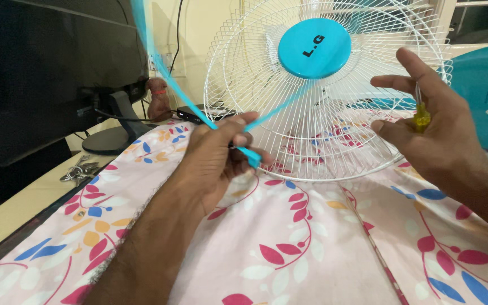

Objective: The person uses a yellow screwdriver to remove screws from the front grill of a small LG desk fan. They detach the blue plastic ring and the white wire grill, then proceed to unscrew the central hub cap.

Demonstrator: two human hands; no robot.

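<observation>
A white wire fan guard [368,141] with a round blue centre cap [314,47] stands tilted on a pink floral cloth [312,248]. My left hand [217,158] pinches a thin blue plastic ring strip [159,62] at the guard's lower left rim; the strip bends up to the top left and across the guard. My right hand [430,130] is at the guard's right rim with its fingers spread, and a small yellow-handled screwdriver [421,116] is held in it.
A dark monitor [52,68] on a stand [114,135] fills the left. Keys [79,170] lie on the wooden desk edge at left. A blue fan body [484,96] sits at the far right. Cables and a small black box [190,113] lie behind the guard.
</observation>
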